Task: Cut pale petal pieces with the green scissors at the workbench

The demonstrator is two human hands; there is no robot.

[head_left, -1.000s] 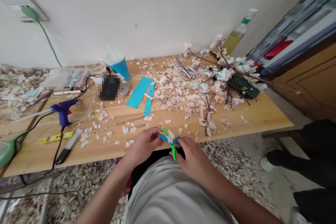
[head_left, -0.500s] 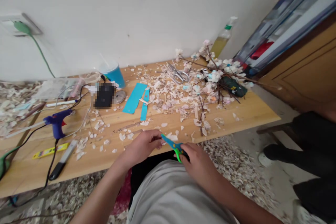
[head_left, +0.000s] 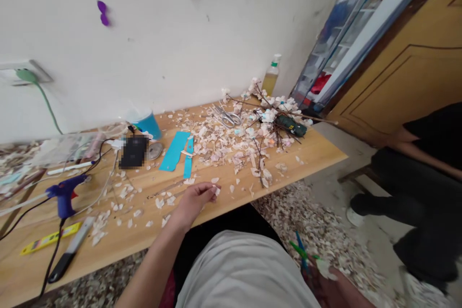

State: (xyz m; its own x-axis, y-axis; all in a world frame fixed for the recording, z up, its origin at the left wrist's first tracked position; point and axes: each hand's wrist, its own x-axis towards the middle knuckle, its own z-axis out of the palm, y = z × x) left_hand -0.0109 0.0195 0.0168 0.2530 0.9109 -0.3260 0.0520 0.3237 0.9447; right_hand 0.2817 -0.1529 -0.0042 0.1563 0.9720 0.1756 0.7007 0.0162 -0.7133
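Over the front edge of the wooden table [head_left: 144, 226], my left hand [head_left: 198, 199] pinches a small pale petal-like piece [head_left: 216, 190]. My right hand [head_left: 323, 281] is low at the right, off the table, closed on green and blue scissors [head_left: 301, 250] whose blades are spread. A larger pale piece [head_left: 326, 269] lies against that hand. Beyond my left hand lie a wide blue strip [head_left: 175, 151] and a narrow one [head_left: 188, 158]. Pale scraps [head_left: 216, 142] cover the table's middle, with metal scissors [head_left: 229, 118] on them.
Flowering branches [head_left: 267, 115] and a bottle [head_left: 270, 77] stand at the back right. Leftward are a blue cup [head_left: 149, 126], a glue gun [head_left: 65, 195], a cutter knife [head_left: 72, 250] and cords. A seated person [head_left: 415, 197] is at the right.
My right hand has moved away from my left, right and down past the table edge, and its scissors have opened. The view has shifted, showing more wall.
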